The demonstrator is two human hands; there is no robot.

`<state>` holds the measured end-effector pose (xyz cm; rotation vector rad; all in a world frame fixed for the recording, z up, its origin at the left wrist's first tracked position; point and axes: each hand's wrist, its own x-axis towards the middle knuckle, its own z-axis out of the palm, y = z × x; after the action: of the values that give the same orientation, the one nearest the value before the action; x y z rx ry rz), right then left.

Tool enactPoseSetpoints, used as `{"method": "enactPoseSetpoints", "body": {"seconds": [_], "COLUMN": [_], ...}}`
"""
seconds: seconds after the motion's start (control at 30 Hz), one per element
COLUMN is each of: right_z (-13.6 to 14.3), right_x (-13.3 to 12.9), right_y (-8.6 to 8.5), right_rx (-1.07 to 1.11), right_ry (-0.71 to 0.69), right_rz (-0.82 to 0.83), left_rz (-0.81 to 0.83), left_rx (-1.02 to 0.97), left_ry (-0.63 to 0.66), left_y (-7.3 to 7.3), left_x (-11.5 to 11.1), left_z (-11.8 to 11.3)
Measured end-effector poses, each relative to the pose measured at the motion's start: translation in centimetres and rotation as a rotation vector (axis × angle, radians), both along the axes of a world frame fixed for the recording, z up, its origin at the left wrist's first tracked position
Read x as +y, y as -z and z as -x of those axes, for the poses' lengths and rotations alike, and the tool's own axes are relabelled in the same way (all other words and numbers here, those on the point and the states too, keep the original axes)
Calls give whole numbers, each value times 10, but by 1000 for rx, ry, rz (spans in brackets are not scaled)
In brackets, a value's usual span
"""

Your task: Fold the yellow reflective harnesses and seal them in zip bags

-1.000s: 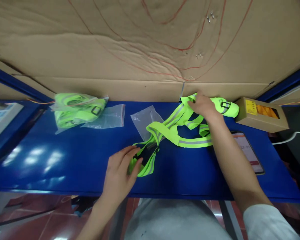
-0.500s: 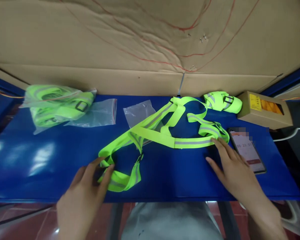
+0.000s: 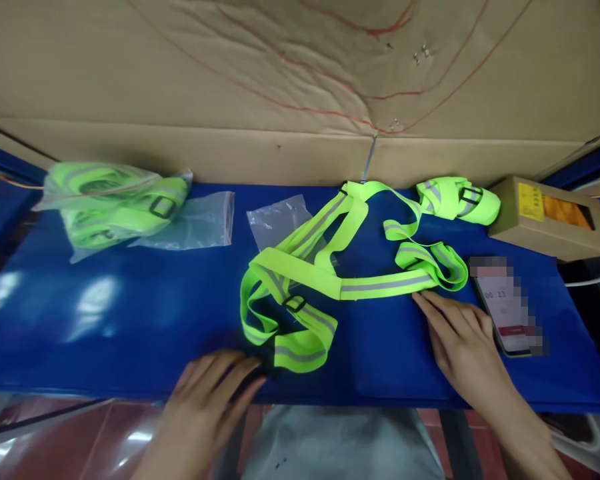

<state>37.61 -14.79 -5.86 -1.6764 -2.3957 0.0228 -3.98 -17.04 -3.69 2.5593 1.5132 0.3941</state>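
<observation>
A fluorescent yellow-green reflective harness (image 3: pixel 305 272) with grey stripes and black buckles lies loosely spread on the blue table. At its lower left loop, my left hand (image 3: pixel 215 393) has thumb and fingertips closed about a dark, blurred buckle. A second black buckle (image 3: pixel 295 305) shows on the strap just above. My right hand (image 3: pixel 463 340) rests with fingers stretched out, fingertips at the lower edge of the harness's long band; it grips nothing. The harness's right end is bunched into loops beyond those fingertips.
Bagged yellow-green straps (image 3: pixel 115 203) lie at the back left, beside a clear zip bag (image 3: pixel 200 220). Another clear bag (image 3: pixel 277 220) is partly under the harness. A rolled strap (image 3: pixel 443 198), a cardboard box (image 3: pixel 545 223) and a phone (image 3: pixel 505 313) sit at the right.
My left hand has moved right and nearer the table's front edge. The lower left loop has shifted right and folded over. My right fingertips have slipped off the band to its lower edge.
</observation>
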Motion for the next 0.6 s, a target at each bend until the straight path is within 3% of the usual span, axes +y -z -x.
{"method": "enactPoseSetpoints", "body": {"seconds": [0.07, 0.13, 0.2, 0.27, 0.47, 0.6], "right_z": [5, 10, 14, 15, 19, 26], "right_x": [-6, -15, -22, -23, 10, 29], "right_y": [-7, -17, -26, -30, -13, -17], "right_rx": [3, 56, 115, 140, 4, -17], "right_ry": [-38, -164, -306, -355, -142, -98], "right_rz": [19, 121, 254, 305, 135, 77], "left_rz": [-4, 9, 8, -11, 68, 53], "left_rx": [-46, -122, -192, -200, -18, -35], "left_ry": [48, 104, 161, 191, 173, 75], "left_y": [0, -3, -7, -10, -3, -3], "left_x": [-2, -5, -6, -2, 33, 52], "left_z": [-11, -19, -23, -21, -21, -29]}}
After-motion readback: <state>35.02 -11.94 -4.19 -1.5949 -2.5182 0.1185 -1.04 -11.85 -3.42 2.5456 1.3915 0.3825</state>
